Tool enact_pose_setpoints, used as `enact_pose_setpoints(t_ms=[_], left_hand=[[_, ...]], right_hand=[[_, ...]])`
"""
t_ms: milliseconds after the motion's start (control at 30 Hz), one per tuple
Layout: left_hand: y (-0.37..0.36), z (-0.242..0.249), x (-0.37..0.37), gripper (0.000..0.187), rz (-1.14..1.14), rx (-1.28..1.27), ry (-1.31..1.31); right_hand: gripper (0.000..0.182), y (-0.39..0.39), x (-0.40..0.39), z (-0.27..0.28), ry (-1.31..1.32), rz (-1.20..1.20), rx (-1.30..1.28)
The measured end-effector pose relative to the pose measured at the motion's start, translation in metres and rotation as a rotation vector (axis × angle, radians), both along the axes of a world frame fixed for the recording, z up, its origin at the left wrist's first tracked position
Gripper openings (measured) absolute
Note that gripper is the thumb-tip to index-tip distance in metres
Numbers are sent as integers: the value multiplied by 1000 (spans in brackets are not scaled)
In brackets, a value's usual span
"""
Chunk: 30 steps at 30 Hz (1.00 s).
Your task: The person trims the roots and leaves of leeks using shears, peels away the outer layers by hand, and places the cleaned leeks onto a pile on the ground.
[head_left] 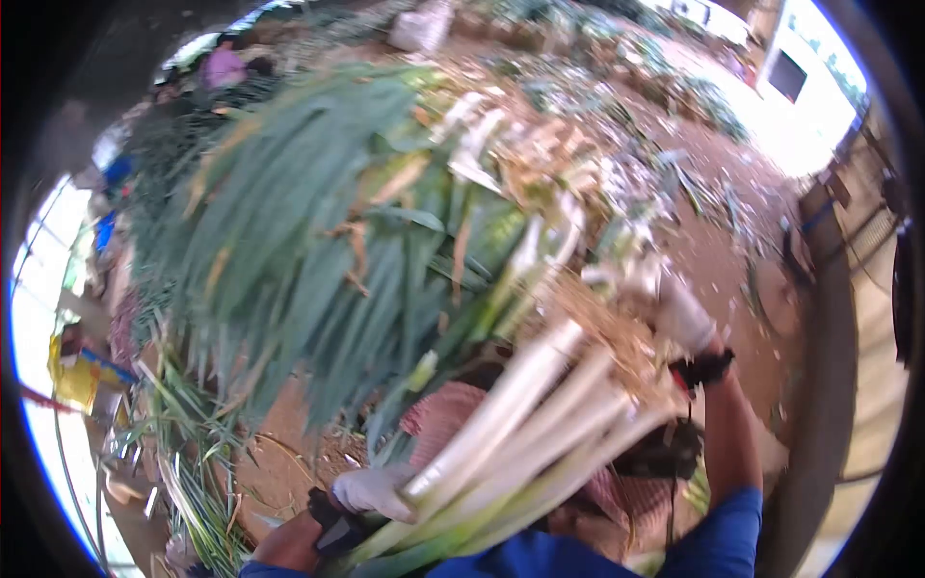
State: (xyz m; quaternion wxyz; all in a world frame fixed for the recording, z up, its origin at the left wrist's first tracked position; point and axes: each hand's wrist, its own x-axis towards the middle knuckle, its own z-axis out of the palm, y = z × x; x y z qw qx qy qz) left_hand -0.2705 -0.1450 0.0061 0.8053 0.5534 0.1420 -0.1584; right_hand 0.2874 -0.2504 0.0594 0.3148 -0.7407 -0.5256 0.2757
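Observation:
A bundle of leeks (520, 424) lies slanting across my lap, white stalks and brown roots up and to the right, green leaves down to the left. My left hand (376, 491), in a pale glove, is closed around its leafy lower part. Beyond the root end, my right hand (682, 313), also gloved, reaches toward the white ends of a large leek pile (328, 212). Motion blur smears its fingers, and I cannot tell whether they grip a stalk. Reddish checked cloth (443, 419) shows beneath the bundle.
Loose green leaves (198, 482) lie on the ground at lower left. Trimmings litter the brown floor (713, 241) on the right, beside a wall (867, 289). A pale sack (421, 27) stands at the back, and a person in pink (224, 67) is at far left.

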Motion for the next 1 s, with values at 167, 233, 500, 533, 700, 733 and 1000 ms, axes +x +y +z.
enact_pose_setpoints(t_ms=[167, 233, 500, 533, 700, 733, 1000], left_hand=[[-10, -23, 20, 114, -52, -212, -83], [-10, -43, 20, 111, -36, -361, -95], [1, -33, 32, 114, -2, -339, -163], [2, -31, 33, 114, -1, -330, -168], [4, -27, 36, 115, 24, -307, -184], [4, -26, 35, 115, 30, -305, -187], [3, -30, 24, 116, 111, -351, -196]], right_hand=[[80, 17, -48, -15, 629, 377, 22], [72, 21, -53, -9, 602, 416, 4], [42, 22, -76, 27, 351, 320, 26], [40, 21, -81, 37, 448, 265, 32], [28, 32, -56, 25, 408, 226, 5], [26, 34, -52, 21, 389, 217, 8], [24, 40, 51, -4, 270, -189, 342]])
